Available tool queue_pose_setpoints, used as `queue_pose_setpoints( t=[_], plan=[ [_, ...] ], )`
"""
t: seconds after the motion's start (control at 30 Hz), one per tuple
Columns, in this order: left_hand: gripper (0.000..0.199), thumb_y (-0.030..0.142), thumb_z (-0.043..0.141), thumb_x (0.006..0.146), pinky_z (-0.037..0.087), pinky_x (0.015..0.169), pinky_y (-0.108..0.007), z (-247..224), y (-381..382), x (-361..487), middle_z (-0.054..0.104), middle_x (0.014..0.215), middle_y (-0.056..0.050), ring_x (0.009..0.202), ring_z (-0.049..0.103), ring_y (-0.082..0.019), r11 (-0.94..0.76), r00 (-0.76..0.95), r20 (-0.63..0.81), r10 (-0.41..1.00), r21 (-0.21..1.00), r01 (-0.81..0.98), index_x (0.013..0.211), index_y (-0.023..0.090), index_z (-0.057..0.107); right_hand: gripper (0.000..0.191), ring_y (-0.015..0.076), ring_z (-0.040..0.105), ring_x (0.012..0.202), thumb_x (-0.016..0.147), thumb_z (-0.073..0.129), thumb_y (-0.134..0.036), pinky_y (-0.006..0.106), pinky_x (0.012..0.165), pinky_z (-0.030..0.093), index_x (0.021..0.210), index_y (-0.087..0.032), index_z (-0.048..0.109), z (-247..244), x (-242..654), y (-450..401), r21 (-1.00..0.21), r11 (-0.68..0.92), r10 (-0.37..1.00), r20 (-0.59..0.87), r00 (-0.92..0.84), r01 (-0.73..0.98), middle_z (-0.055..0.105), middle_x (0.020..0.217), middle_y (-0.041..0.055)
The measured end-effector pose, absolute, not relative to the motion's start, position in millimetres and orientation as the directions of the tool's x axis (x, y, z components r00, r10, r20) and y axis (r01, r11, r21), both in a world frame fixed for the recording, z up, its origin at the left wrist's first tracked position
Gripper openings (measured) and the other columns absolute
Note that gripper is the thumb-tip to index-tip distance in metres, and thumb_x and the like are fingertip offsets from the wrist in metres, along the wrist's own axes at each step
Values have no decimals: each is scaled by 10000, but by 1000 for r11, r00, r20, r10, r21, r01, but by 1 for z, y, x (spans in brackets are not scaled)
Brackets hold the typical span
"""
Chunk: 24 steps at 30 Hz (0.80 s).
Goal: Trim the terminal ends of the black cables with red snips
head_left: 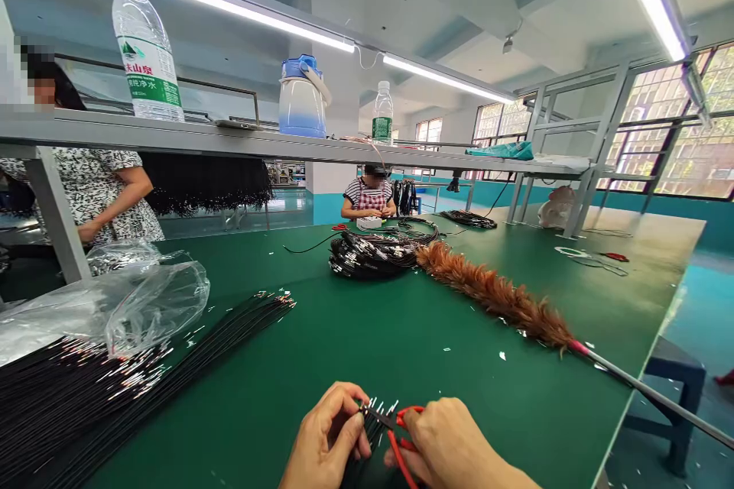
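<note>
Near the bottom edge of the head view, my left hand (332, 435) pinches a black wire whose end lies at the fingertips. A bunch of thin black wires (374, 428) with white tips runs beside and partly behind these fingers. My right hand (453, 439) is closed around red-handled scissors (393, 423). Their dark blades point left and reach the wire at my left fingertips. Whether the blades touch the wire, I cannot tell. The lower parts of the bunch are hidden by both hands.
Black cables with bare ends (115, 390) lie left under a clear plastic bag (160, 306). Coiled cables (372, 254) and a brown feather duster (498, 294) lie farther back on the green table (344, 340). A shelf (229, 136) carries bottles. Two other people are beyond.
</note>
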<state>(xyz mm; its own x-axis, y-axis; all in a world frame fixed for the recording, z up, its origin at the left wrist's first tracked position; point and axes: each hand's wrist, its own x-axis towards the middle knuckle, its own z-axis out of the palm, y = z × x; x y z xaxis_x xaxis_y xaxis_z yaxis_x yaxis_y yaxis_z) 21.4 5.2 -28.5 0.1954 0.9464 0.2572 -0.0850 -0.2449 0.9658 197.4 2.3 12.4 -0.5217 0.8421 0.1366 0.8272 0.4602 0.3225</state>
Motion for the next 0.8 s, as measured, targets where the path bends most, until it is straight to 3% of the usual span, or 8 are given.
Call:
queue_pose_setpoints(
  t=[0.17,0.3,0.5,0.63,0.8],
  plan=[
    [317,422,519,833,449,501,-231,-28,5,21,570,891,-58,491,548,-84,-300,173,297,939,954,-7,645,166,523,185,206,640,436,736,660,-347,336,403,96,635,-193,644,11,197,1,365,455,817,192,-544,812,673,522,12],
    [329,439,529,824,444,487,-228,-30,6,22,565,894,-56,482,552,-80,-291,165,294,942,956,-43,645,164,514,74,186,612,392,722,654,-212,338,390,112,657,-187,631,7,201,0,396,453,799,218,-561,799,655,508,-2],
    [294,429,592,791,445,511,-236,-33,10,21,553,938,-51,511,556,-78,-198,191,239,952,957,-213,687,164,517,299,218,634,460,721,649,-490,317,420,245,692,-193,620,5,205,-3,308,473,792,260,-552,825,676,585,13],
    [290,423,584,799,448,510,-235,-33,10,21,560,937,-59,512,558,-80,-219,199,255,946,958,-186,692,160,526,288,233,648,531,737,649,-474,313,467,310,722,-189,621,10,203,-2,263,421,830,275,-486,868,682,642,28],
    [298,412,550,823,456,510,-226,-31,7,22,571,910,-53,502,551,-73,-287,187,303,934,952,-109,670,157,538,272,219,620,457,758,641,-448,317,432,243,690,-188,599,11,201,1,330,433,796,296,-528,839,656,569,13]
  ],
)
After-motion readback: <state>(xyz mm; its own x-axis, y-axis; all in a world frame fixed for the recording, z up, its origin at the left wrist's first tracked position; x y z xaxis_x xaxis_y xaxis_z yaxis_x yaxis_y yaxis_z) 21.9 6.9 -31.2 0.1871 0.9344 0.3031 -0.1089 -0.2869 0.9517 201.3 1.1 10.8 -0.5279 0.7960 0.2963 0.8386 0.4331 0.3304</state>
